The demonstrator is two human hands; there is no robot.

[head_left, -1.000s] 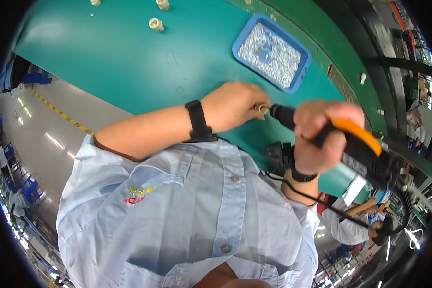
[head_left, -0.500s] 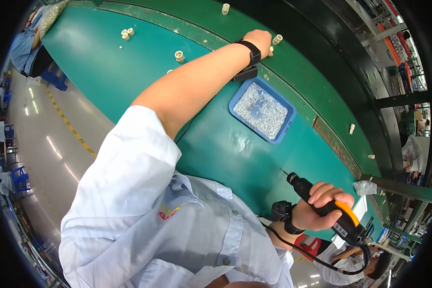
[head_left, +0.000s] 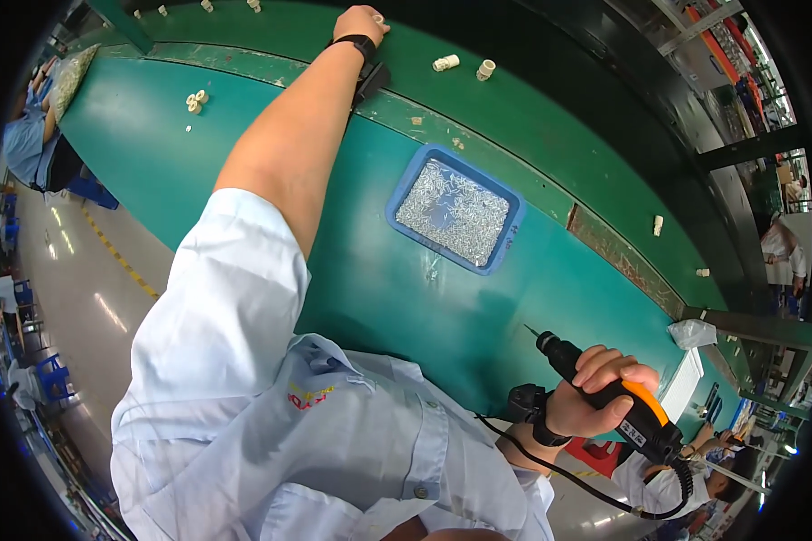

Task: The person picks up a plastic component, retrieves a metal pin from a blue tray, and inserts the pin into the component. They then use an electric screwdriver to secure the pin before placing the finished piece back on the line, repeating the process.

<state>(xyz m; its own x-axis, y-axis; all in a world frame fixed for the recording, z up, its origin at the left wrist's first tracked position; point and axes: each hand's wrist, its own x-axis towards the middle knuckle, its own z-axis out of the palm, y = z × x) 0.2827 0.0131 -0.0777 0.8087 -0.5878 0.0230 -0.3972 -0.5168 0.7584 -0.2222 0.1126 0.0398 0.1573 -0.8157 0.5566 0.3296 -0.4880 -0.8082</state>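
My right hand (head_left: 595,397) is wrapped around a black and orange electric screwdriver (head_left: 636,410), its thin bit pointing up and left over the teal tabletop. At the far dark-green strip, my outstretched left hand (head_left: 361,24) has its fingers closed at a small cream plastic fitting (head_left: 379,19), mostly covered by the fingers. To the right of that hand, a cream fitting (head_left: 446,63) lies on its side close to an upright one (head_left: 486,69). Between my arms, a blue tray (head_left: 516,216) holds many small silver screws or pins.
A cluster of cream rings (head_left: 196,102) sits on the teal tabletop (head_left: 379,307) at left. More fittings (head_left: 659,225) are scattered along the green strip. A clear plastic bag (head_left: 693,334) lies at right. The screwdriver's cable (head_left: 586,487) loops below my right hand. Other people sit nearby.
My left hand has moved left and farther away along the green strip, leaving a fitting lying where it was. The view has shifted slightly. The right hand keeps its hold on the screwdriver.
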